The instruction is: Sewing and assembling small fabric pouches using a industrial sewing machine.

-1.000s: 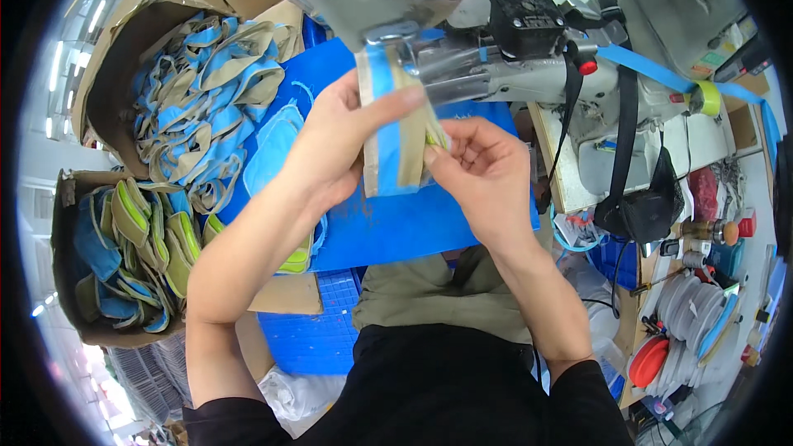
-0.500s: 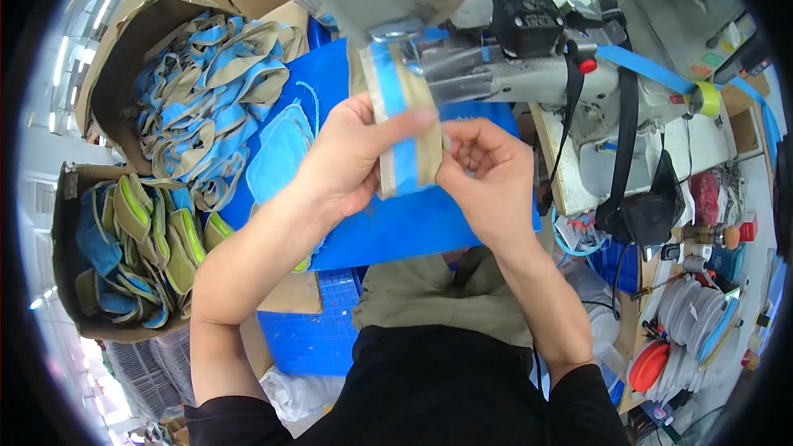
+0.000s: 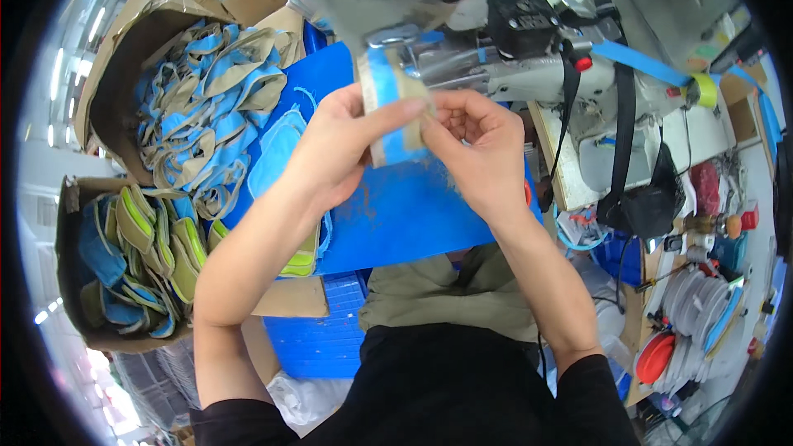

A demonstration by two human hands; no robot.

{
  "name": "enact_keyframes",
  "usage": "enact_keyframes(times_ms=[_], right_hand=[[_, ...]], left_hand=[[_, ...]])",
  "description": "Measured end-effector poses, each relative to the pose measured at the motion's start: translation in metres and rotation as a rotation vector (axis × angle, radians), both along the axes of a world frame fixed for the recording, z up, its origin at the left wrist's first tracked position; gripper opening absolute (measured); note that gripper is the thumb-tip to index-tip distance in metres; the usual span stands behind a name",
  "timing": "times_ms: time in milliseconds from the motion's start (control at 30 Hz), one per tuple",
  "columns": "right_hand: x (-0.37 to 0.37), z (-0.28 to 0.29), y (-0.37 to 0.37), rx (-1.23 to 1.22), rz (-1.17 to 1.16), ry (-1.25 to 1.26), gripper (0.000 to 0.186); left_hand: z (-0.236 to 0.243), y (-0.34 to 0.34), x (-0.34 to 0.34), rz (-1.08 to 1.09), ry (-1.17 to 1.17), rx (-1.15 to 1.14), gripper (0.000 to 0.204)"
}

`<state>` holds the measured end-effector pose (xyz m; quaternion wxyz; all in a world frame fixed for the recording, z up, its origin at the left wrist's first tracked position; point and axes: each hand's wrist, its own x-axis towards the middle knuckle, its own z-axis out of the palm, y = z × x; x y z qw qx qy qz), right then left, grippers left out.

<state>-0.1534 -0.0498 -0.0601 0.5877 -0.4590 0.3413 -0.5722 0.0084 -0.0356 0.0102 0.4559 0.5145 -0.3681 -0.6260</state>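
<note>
A beige fabric strip (image 3: 384, 87) with a light blue band down it is held up over the blue work surface (image 3: 405, 219), just before the sewing machine (image 3: 446, 66). My left hand (image 3: 339, 144) is closed on the strip's left side, thumb lying across its face. Fingers curled, my right hand (image 3: 475, 136) pinches the strip's right edge; the fingertips are slightly blurred. Light blue fabric pieces (image 3: 277, 149) with loose threads lie on the surface beside my left forearm, which partly hides them.
A cardboard box (image 3: 107, 107) of tangled beige-and-blue strips stands at the far left. Nearer is another box (image 3: 78, 297) with padded beige, blue and lime pieces. Blue tape (image 3: 640, 64) runs to the machine from the right. Spools and a red disc (image 3: 655, 357) crowd the right side.
Both hands have shifted slightly up with the strip, whose lower end now sits higher. The right hand has moved a little left and still pinches the edge.
</note>
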Motion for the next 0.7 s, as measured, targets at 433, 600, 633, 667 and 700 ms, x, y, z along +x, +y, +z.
enact_keyframes(times_ms=[433,600,633,667,700], right_hand=[[-0.002,-0.02,0.004,-0.299,-0.068,0.148,0.018],[-0.002,-0.021,-0.001,-0.485,-0.149,0.25,0.018],[-0.002,-0.019,0.0,-0.483,-0.157,0.258,0.018],[-0.001,-0.018,0.001,-0.481,-0.168,0.265,0.018],[-0.001,-0.019,0.001,-0.485,-0.167,0.266,0.018]], left_hand=[[-0.012,0.006,0.015,-0.005,0.038,-0.051,0.027],[-0.013,0.006,0.013,-0.02,-0.001,-0.085,0.027],[-0.014,0.006,0.013,-0.016,-0.01,-0.068,0.026],[-0.015,0.005,0.014,-0.015,-0.022,-0.051,0.026],[-0.014,0.005,0.014,-0.014,-0.02,-0.055,0.026]])
